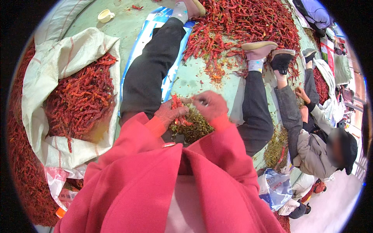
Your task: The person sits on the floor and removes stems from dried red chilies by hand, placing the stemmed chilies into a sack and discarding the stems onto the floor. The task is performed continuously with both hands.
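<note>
My left hand (168, 113) is closed around a small bunch of dried red chili peppers (176, 102); some ends stick out above and below the fingers. Just to its right is my right hand (213, 105), slightly blurred, with the fingers curled and the thumb and fingertips close together near the bunch. Whether anything is pinched there cannot be made out. Below both hands, between my legs, lies a heap of greenish-brown pepper stems (199, 123). Past my feet spreads a large pile of red chili peppers (247, 20).
At left, a white woven sack (72, 43) stands open with red chili peppers (83, 96) inside. A cream cup (105, 16) rests on the green ground sheet (201, 72). Under my left leg is a blue-and-white plastic bag (132, 62). A person (314, 145) sits close on the right.
</note>
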`<state>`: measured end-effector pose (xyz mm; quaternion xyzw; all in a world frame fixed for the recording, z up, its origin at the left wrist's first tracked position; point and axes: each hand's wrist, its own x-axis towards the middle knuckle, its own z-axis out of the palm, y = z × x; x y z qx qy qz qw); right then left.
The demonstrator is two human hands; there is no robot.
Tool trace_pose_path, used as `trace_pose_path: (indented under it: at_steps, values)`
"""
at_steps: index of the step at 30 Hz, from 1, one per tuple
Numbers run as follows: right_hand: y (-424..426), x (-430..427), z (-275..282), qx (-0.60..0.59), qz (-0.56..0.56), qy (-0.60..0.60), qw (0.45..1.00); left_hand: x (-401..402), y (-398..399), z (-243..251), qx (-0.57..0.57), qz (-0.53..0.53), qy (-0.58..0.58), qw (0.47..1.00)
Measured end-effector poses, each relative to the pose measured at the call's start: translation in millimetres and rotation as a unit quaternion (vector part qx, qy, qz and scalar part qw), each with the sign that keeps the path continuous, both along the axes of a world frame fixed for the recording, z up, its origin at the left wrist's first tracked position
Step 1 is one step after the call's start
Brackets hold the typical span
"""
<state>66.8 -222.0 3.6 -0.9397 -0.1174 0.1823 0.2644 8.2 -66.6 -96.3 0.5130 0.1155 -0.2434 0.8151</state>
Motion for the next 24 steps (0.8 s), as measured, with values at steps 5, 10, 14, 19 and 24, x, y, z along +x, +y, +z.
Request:
trace_pose_path:
  at_steps: [5, 10, 14, 19, 24]
  values:
    - [-8, -7, 8, 0.247, 0.003, 0.038, 0.968, 3, 3, 16, 0.084, -0.020, 0.056, 0.995]
    - [-103, 88, -48, 0.063, -0.124, -0.057, 0.989, 8, 7, 46, -0.006, -0.038, 0.128, 0.991]
    - [-127, 153, -79, -0.232, -0.068, -0.132, 0.961, 6, 10, 49, 0.012, -0.047, 0.127, 0.991]
    - [-112, 172, -94, -0.313, -0.009, -0.094, 0.945, 8, 17, 57, 0.036, -0.061, 0.117, 0.991]
    - [-107, 178, -96, -0.342, -0.017, -0.072, 0.937, 10, 16, 61, 0.021, -0.052, 0.135, 0.989]
